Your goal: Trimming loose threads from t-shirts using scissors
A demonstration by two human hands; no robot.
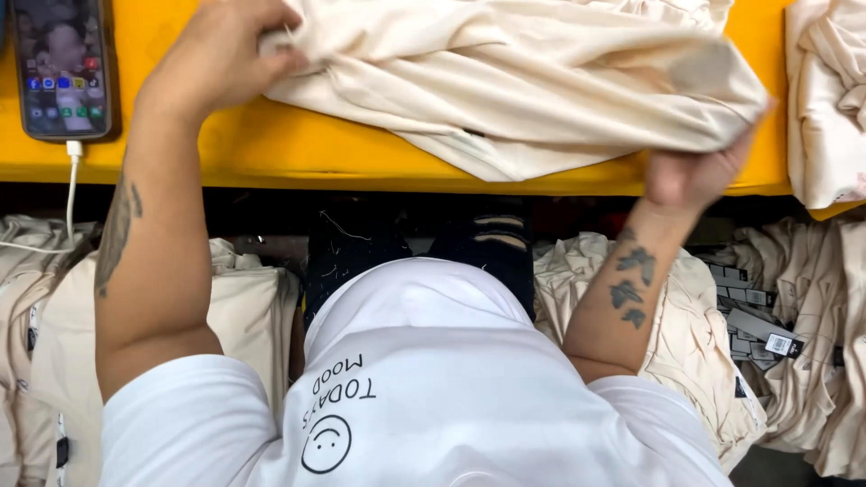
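A cream-coloured garment (514, 77) is lying bunched across the top centre of the frame, on a yellow surface (271, 144). The left hand (221, 54), at the upper left, is closing its fingers on one edge of the cloth, while the right hand (690, 171), at the right, is pinching the opposite corner from beneath (thumb hidden under the fold). Gripped at both ends like this, the cloth is being kept stretched and lifted a little off the surface. A smartphone (63, 65) with its screen lit is sitting in the upper left corner, a white charging cable (70, 194) hanging from it over the edge. More cream garments (825, 99) are piling at the upper right, and further stacks (686, 334) are lying below the surface at either side of the person.
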